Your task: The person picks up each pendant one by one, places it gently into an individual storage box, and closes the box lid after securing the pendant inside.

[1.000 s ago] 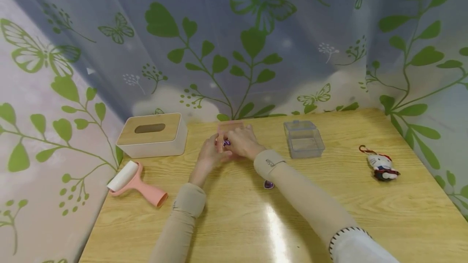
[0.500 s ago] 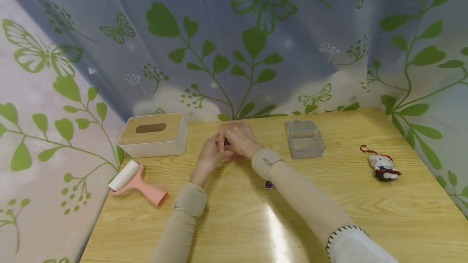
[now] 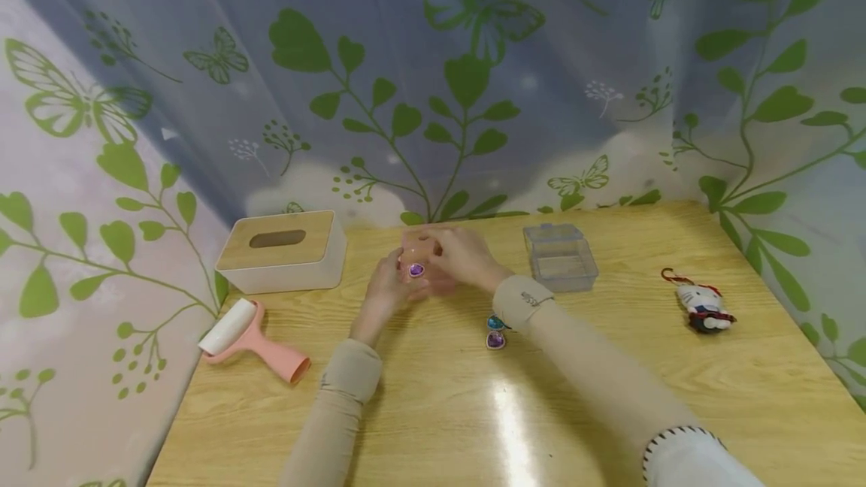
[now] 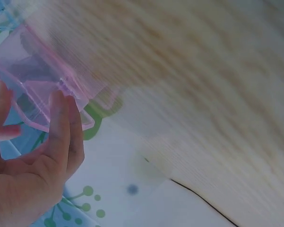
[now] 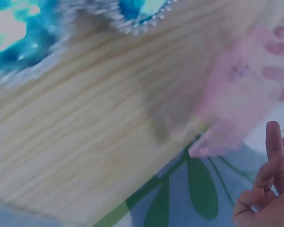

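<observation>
My left hand [image 3: 389, 284] grips the near left side of a see-through pink plastic box [image 3: 443, 285], thumb on one side and fingers on the other in the left wrist view. A purple gem with a pale rim [image 3: 416, 270] shows at the box, between my hands. Over the box's right part is my right hand [image 3: 467, 255], its fingers bent and apart, with nothing seen between them. On the table near the right cuff lie a teal gem [image 3: 496, 322] and a purple gem [image 3: 495, 340], touching or nearly so. Blue faceted stones [image 5: 23, 35] loom close in the right wrist view.
Right of the pink box stands a lidded grey see-through box [image 3: 561, 261], lid raised. A tissue box [image 3: 284, 250] and pink-handled lint roller [image 3: 253, 340] lie left. A cat-figure charm [image 3: 705, 308] lies far right. A patterned curtain [image 3: 433, 96] hangs behind the table.
My right hand has drawn back from the purple gem, which now shows plainly at the box. The right forearm has shifted right, uncovering the teal gem. The left hand keeps its place.
</observation>
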A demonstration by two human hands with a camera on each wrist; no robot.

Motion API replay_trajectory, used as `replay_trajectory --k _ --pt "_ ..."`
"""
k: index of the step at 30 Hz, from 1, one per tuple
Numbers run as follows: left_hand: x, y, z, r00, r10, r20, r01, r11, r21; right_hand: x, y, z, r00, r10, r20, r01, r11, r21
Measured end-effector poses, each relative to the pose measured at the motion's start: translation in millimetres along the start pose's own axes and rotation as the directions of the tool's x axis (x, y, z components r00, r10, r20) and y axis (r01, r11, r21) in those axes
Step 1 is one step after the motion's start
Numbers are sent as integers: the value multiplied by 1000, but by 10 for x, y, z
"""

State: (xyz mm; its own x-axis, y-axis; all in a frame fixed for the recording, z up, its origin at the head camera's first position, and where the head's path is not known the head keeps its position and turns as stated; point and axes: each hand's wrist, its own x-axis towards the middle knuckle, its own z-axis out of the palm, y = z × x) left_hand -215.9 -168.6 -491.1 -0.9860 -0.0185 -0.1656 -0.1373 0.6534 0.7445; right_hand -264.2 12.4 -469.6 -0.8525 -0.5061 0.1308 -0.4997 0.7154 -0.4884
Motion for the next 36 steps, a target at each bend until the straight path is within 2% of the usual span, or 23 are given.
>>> replay_trajectory --k 4,7,11,15,20,24,28,32,36 --pt "6 -2 4 1000 -11 3 11 1000 15 -209 104 -264 998 69 -13 -64 974 218" --pt "2 -1 6 1000 -16 4 16 999 28 -379 207 -419 997 75 -20 -64 938 340" --pt "-3 0 2 1000 -5 -3 5 999 38 -594 347 -549 999 31 -10 -24 904 426" --pt "-15 6 -6 1000 -11 11 11 1000 1 -815 447 -610 998 -32 62 -1 879 476" --pt "-14 -1 -18 998 -33 45 36 998 -59 -1066 538 -581 985 -90 147 14 892 452" --pt "-19 -25 -33 997 -27 70 31 997 -64 -1214 589 -530 971 -110 212 9 904 427" --pt "-19 -44 -33 997 -20 79 25 997 -68 -1310 617 -471 960 -120 254 22 934 358" --pt "-24 -41 -27 997 -16 78 21 998 -65 -1353 648 -385 950 -169 264 100 962 254" --pt "-32 -30 -28 996 -24 82 29 998 -63 -1373 693 -282 926 -258 274 222 963 155"
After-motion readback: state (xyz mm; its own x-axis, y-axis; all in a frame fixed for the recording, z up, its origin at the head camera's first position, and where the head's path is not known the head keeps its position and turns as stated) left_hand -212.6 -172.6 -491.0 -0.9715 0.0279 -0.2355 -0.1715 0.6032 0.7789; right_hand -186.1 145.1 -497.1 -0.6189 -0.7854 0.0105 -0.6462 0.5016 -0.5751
